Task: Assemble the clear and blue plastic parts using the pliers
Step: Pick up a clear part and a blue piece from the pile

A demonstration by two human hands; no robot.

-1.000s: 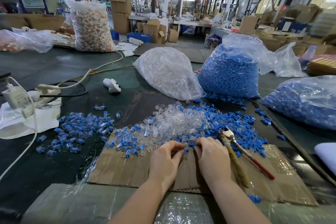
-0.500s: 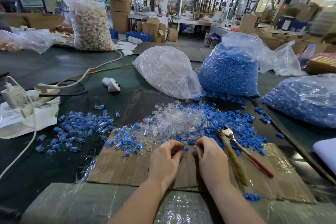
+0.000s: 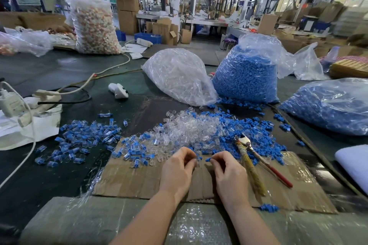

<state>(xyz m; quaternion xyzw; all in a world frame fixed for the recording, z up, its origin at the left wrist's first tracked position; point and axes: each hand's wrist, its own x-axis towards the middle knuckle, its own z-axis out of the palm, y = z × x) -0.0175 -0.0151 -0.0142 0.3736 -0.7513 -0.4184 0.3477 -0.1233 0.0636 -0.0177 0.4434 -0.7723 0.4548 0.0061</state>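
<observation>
A mixed heap of loose clear parts (image 3: pixel 191 129) and blue parts (image 3: pixel 256 137) lies on the table past a cardboard sheet (image 3: pixel 129 179). My left hand (image 3: pixel 177 171) pinches a small clear part (image 3: pixel 197 163) over the cardboard. My right hand (image 3: pixel 229 173) pinches a small blue part (image 3: pixel 208 159) just right of it, the two parts a short gap apart. The pliers (image 3: pixel 256 157), with one wrapped handle and one red handle, lie on the cardboard to the right of my right hand, untouched. A pile of assembled clear-and-blue pieces (image 3: pixel 83 139) spreads to the left.
Behind the heap stand a bag of clear parts (image 3: pixel 179 75) and a bag of blue parts (image 3: pixel 247 73); another blue bag (image 3: pixel 330 105) lies at right. A power strip with cables (image 3: pixel 39 97) and a white device (image 3: pixel 118 90) sit at left. One blue part (image 3: pixel 268 208) lies near the cardboard's front edge.
My hands have drawn slightly toward me from the heap and parted a little; the right hand now shows a blue part at its fingertips and the left a clear one.
</observation>
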